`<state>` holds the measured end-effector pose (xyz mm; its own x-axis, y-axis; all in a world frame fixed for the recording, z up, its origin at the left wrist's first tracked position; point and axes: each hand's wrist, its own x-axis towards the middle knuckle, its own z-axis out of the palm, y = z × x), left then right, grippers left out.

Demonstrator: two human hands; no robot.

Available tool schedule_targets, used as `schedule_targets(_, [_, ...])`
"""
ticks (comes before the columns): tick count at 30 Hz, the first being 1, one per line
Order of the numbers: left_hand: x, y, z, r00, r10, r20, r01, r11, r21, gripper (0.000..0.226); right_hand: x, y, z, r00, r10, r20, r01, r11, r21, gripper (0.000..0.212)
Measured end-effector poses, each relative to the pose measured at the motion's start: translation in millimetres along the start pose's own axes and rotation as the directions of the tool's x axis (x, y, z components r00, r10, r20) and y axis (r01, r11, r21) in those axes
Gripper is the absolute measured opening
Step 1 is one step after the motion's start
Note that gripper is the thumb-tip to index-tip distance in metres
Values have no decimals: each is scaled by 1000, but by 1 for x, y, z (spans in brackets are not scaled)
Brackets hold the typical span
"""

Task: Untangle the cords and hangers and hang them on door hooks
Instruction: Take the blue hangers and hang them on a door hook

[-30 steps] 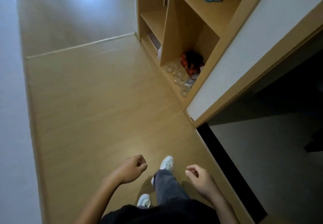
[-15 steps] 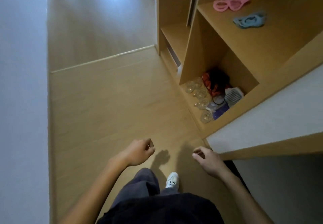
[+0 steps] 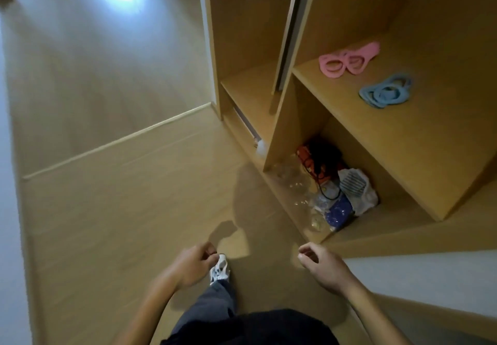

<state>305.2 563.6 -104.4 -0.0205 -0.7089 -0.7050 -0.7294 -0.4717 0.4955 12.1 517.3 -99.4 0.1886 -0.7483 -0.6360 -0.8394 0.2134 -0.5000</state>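
Above smooth wood floor (image 3: 107, 210), left hand (image 3: 192, 268) and right hand (image 3: 326, 269) empty, fingers loosely curled, tangled cords (image 3: 320, 161) in cubby.

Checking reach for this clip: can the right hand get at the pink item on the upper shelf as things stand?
Probably yes. The right hand is empty, the shelf front is open, and nothing covers the pink item; it lies well ahead, so a step closer seems needed.

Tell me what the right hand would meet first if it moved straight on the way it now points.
Probably the low front edge of the wooden cupboard, then the clear plastic bag; depth is unclear. The right hand holds nothing.
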Motion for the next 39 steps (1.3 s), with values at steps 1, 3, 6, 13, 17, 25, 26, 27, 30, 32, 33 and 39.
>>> schedule_targets(1, [13, 5, -19, 1000, 15, 4, -15, 999, 29, 12, 7, -8, -7, 1000, 19, -19, -19, 1000, 17, 23])
schedule_targets(3, [39, 20, -54, 999, 50, 3, -50, 994, 97, 11, 18, -18, -22, 997, 52, -61, -48, 997, 62, 23])
schedule_targets(6, [78, 54, -93, 993, 116, -3, -114, 980, 162, 10, 34, -28, -43, 990, 76, -121, -60, 990, 130, 24])
schedule_targets(13, [158, 151, -131, 952, 280, 124, -306, 886, 349, 7, 74, -21, -117, 955, 133, -264, -63, 964, 259, 25])
schedule_targets(17, [196, 215, -142, 943, 291, 160, -332, 844, 422, 15, 106, -14, -179, 919, 115, -378, 1, 956, 295, 22])
schedule_targets(25, [247, 330, -172, 873, 458, 166, -481, 758, 440, 12, 146, -17, -279, 850, 168, -499, 41, 924, 381, 23])
schedule_targets(26, [254, 342, -174, 851, 491, 184, -518, 733, 441, 13, 147, -14, -288, 845, 170, -507, 48, 920, 388, 22])
schedule_targets(27, [263, 355, -174, 831, 516, 209, -551, 712, 435, 13, 149, -11, -295, 837, 174, -519, 53, 918, 392, 22])
schedule_targets(30, [284, 393, -173, 791, 544, 279, -610, 680, 407, 7, 155, -7, -314, 818, 245, -521, 18, 894, 449, 20])
schedule_targets(32, [300, 417, -172, 791, 542, 286, -610, 659, 440, 11, 162, -7, -326, 796, 287, -533, -14, 889, 457, 21])
schedule_targets(33, [308, 429, -170, 797, 528, 293, -602, 659, 451, 16, 165, -8, -331, 782, 300, -546, -26, 892, 452, 22])
schedule_targets(39, [339, 483, -165, 713, 590, 378, -696, 536, 477, 27, 200, -13, -360, 675, 404, -618, -130, 889, 440, 26])
